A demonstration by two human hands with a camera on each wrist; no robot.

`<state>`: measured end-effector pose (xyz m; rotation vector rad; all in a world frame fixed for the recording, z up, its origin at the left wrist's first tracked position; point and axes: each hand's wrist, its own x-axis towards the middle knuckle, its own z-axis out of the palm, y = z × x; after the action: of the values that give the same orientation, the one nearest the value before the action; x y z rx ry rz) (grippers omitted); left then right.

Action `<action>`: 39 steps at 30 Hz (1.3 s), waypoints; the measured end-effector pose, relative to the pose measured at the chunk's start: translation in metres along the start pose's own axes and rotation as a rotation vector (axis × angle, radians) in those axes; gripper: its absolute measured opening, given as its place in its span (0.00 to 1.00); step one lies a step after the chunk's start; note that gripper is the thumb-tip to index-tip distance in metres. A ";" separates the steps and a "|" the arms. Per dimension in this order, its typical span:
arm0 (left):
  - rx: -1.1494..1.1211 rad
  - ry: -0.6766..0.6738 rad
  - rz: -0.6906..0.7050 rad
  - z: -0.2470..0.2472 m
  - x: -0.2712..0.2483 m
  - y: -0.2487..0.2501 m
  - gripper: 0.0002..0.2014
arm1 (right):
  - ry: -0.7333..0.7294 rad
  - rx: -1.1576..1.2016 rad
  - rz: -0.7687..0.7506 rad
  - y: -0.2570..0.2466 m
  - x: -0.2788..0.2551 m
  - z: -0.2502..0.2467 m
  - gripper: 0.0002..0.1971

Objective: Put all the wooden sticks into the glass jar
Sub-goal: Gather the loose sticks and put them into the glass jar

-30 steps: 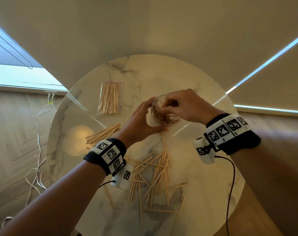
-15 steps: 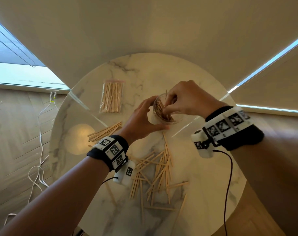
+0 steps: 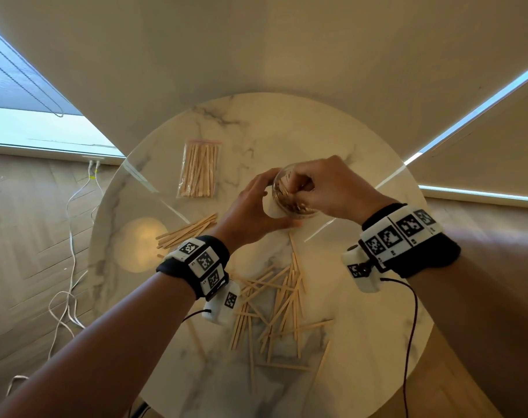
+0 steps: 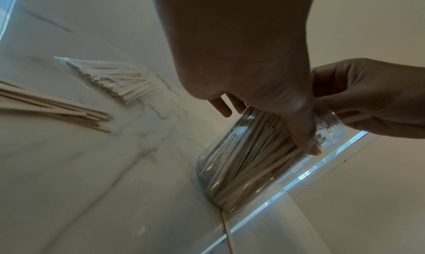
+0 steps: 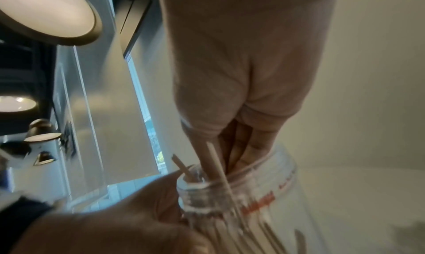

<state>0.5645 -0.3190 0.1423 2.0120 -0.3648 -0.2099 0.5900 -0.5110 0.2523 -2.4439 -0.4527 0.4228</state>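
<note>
My right hand [image 3: 329,188] was at the mouth of the clear round glass jar [image 4: 253,159], fingers curled and pinching thin pale wooden sticks [image 5: 215,159] being fed through the neck. My left hand [image 3: 250,206] was wrapped around the jar's side, steadying it on the round white marble table [image 3: 362,342]. The jar was already densely packed. Step in hand: insertion. A scattered pile of loose sticks [image 3: 274,309] lay near me, a smaller bundle [image 3: 185,230] to the left. The next move likely requires releasing, then gathering another bunch.

Glossy marble table [image 3: 362,342], clear glass jar [image 4: 241,167], matt pale wooden sticks [image 3: 274,309], clear plastic bag [image 3: 200,168].
</note>
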 end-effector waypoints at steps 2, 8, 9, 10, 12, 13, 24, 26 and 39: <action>-0.005 0.001 0.000 0.001 0.000 0.001 0.50 | 0.056 0.064 0.054 0.001 0.000 -0.008 0.06; 0.007 -0.003 0.006 -0.001 -0.001 0.001 0.50 | -0.254 -0.162 -0.077 -0.009 0.007 -0.001 0.12; 0.009 -0.003 0.005 -0.001 -0.001 0.001 0.50 | -0.234 -0.153 -0.093 -0.009 0.009 0.001 0.09; 0.009 0.000 0.003 -0.001 -0.001 0.001 0.50 | -0.211 -0.149 -0.086 -0.010 0.009 0.003 0.06; 0.006 0.005 -0.013 0.000 -0.001 0.001 0.51 | -0.133 -0.162 -0.043 -0.009 0.011 0.000 0.02; 0.008 0.005 -0.019 0.001 -0.001 0.001 0.51 | -0.062 -0.138 -0.021 -0.008 0.012 -0.004 0.03; 0.032 0.007 0.011 0.000 0.000 -0.001 0.51 | -0.270 -0.092 0.023 -0.003 0.014 -0.033 0.12; 0.033 0.004 0.014 0.000 -0.001 -0.001 0.51 | -0.291 -0.093 -0.028 -0.007 0.014 -0.029 0.09; -0.001 -0.003 -0.004 -0.001 -0.001 0.000 0.49 | -0.202 0.014 -0.034 0.001 0.014 -0.004 0.05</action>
<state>0.5642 -0.3182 0.1425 2.0116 -0.3619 -0.2155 0.6046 -0.5079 0.2520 -2.3869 -0.5731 0.6593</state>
